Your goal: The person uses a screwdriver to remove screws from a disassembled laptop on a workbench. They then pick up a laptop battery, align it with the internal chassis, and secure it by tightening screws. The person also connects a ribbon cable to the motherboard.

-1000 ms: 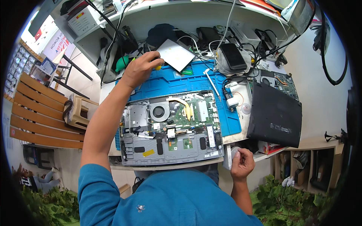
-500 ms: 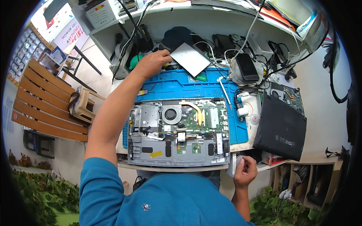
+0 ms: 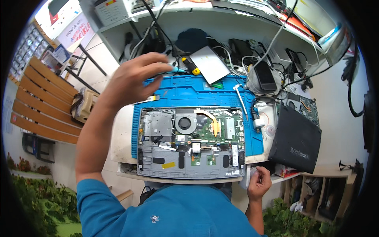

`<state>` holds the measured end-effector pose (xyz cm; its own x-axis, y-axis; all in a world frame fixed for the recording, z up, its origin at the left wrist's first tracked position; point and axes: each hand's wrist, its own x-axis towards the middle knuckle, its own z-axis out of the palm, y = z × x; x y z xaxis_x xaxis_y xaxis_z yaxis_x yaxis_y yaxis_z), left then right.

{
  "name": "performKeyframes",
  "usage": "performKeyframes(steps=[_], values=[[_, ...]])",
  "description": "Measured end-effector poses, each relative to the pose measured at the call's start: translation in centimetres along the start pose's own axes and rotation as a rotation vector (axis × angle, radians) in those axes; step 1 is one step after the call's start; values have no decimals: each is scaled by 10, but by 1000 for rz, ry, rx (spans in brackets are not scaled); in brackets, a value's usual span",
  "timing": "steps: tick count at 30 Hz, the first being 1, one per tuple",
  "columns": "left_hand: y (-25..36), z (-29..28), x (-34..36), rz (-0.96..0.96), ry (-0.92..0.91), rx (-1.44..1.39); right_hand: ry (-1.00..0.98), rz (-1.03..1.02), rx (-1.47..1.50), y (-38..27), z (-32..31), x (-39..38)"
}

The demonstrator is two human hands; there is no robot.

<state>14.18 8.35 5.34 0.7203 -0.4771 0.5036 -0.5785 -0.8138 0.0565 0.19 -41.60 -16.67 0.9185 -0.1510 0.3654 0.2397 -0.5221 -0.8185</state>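
Left hand (image 3: 136, 79), upper left: fingers half-curled at light-blue tool (image 3: 175, 69), grip unclear. Right hand (image 3: 259, 185), lower right: loosely curled, contents indiscernible. Laptop base (image 3: 191, 144), centre: internals exposed.

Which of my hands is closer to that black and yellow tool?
Left. Your left hand is just left of the black and yellow tool; your right hand is far off, nearer your body, by the near right corner of the laptop.
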Motion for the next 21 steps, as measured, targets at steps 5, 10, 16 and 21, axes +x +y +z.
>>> performKeyframes(steps=[5,10,16,21], values=[[33,-42,-80,-221,130,-23,-110,64,20,-12,-1,12],[75,-24,-196,-902,-163,-385,-396,313,119,-39,-1,27],[161,18,-272,-1261,-6,-1141,-457,562,346,-64,4,35],[170,39,-281,-1217,192,-1251,-405,486,344,-70,2,34]])
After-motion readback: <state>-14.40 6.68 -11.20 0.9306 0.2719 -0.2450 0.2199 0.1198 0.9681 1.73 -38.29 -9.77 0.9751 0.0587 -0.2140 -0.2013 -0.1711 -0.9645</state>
